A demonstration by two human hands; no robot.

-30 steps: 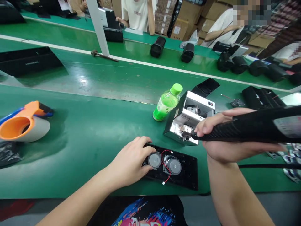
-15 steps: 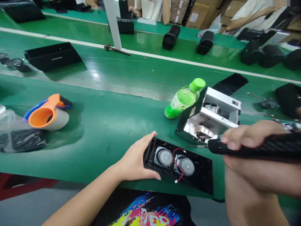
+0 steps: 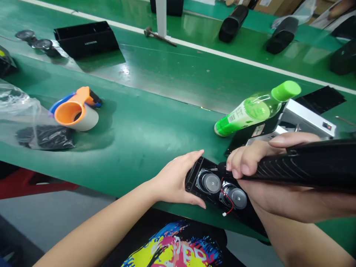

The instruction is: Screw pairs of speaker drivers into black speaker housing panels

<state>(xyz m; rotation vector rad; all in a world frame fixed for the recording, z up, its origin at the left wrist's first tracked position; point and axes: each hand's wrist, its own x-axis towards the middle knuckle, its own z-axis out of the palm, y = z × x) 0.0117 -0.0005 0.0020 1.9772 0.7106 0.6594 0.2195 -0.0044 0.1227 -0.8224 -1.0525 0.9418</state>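
Observation:
My left hand grips the near-left end of a black speaker panel, with fingers over its edge. Two round speaker drivers are mounted on the panel, joined by a thin red wire with a small white connector. My right hand is closed around a black electric screwdriver. Its front end is just above the panel, next to the farther driver, and my fingers hide the bit. A green-capped plastic bottle lies on its side beyond the panel, in front of a silver metal box.
An orange tape dispenser and a clear plastic bag lie on the green bench to the left. Beyond a white strip stand a black panel, a hammer and black speaker housings.
My left hand has moved off the drivers to grip the panel's end. The screwdriver has swung left from the metal box to above the panel. The view has tilted, shifting everything.

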